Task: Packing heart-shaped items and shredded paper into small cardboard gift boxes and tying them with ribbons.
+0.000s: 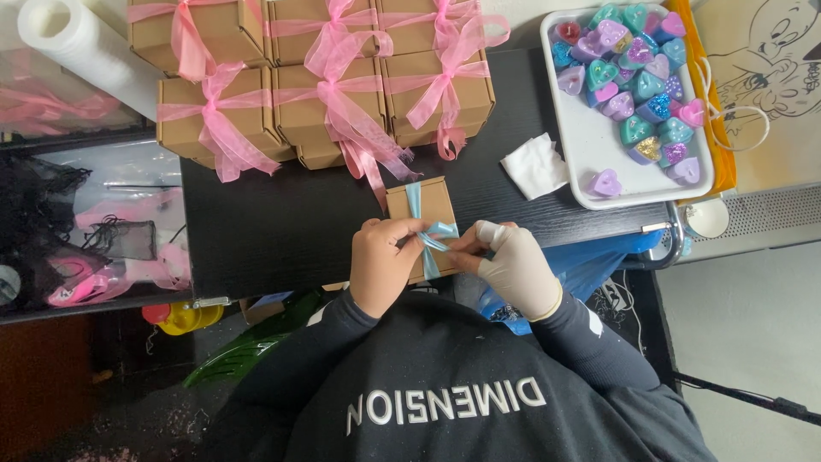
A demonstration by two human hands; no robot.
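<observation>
Dark surface point(282, 231): small brown box point(428, 214) lies between both hands, long axis running away from the body. Left hand point(382, 263) and gloved right hand point(516, 267) pinch its blue ribbon point(433, 239), apparently equally near.

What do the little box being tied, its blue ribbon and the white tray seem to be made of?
The small box looks like plain brown kraft cardboard: matte, with folded edges. The blue ribbon seems a thin satin-like fabric, faintly shiny where the right hand and left hand tie it. The white tray looks like smooth plastic or enamel; I can't tell which.
</observation>
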